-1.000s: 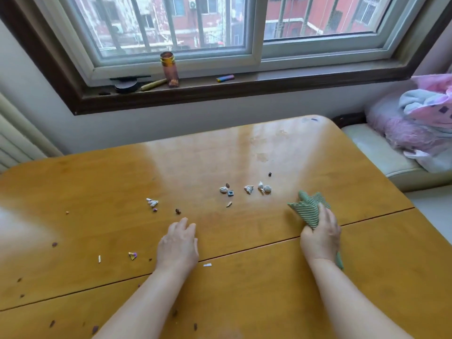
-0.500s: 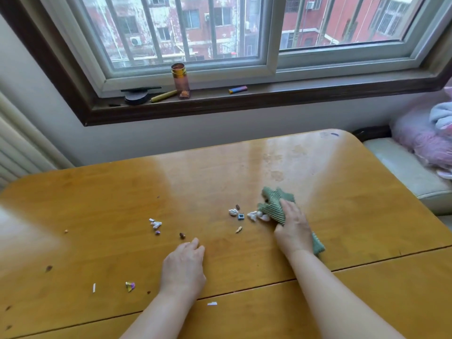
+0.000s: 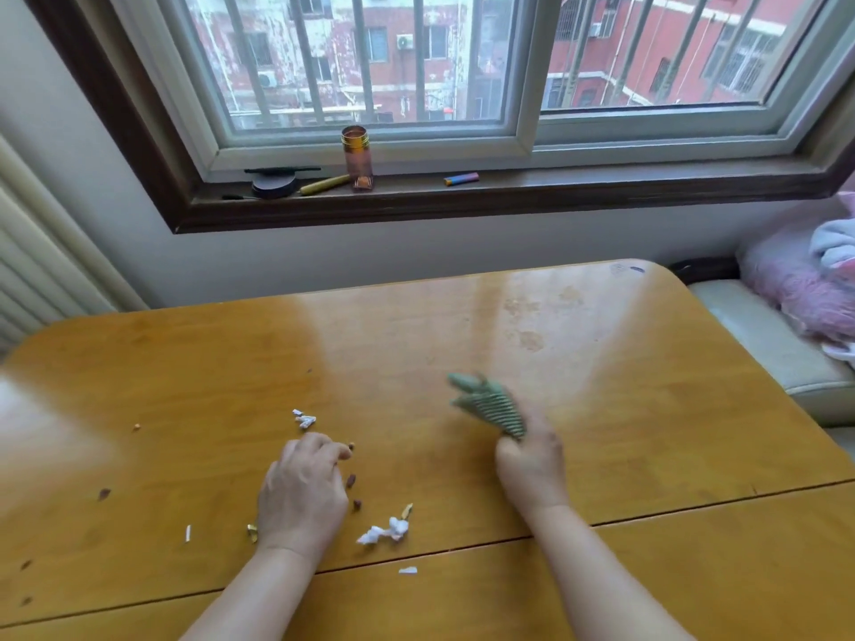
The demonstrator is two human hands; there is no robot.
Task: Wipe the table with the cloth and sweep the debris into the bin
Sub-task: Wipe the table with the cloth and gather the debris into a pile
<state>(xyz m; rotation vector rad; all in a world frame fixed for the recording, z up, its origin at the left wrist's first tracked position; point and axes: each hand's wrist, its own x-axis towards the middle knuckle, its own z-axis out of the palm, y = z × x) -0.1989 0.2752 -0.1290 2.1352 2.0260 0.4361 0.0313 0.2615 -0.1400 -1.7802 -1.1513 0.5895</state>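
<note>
My right hand (image 3: 532, 464) grips a green striped cloth (image 3: 488, 404), which sticks out beyond the fingers and is blurred with motion over the wooden table (image 3: 647, 409). My left hand (image 3: 303, 492) rests palm down on the table with its fingers curled among scattered debris. White paper scraps (image 3: 384, 532) lie just right of the left wrist, and another white cluster (image 3: 304, 418) lies beyond the left fingers. Small brown bits (image 3: 351, 479) sit beside the left hand. No bin is in view.
A seam (image 3: 694, 501) crosses the table near me. More specks dot the table's left side (image 3: 104, 493). The windowsill holds a copper-coloured bottle (image 3: 357, 157), a dark round case (image 3: 274, 183) and a pen-like stick (image 3: 461, 179). A seat with pink bedding (image 3: 796, 289) stands at the right.
My right hand swept the cloth leftward through the middle debris, pushing it toward my left hand, then swung back to the right. My left fingers have curled.
</note>
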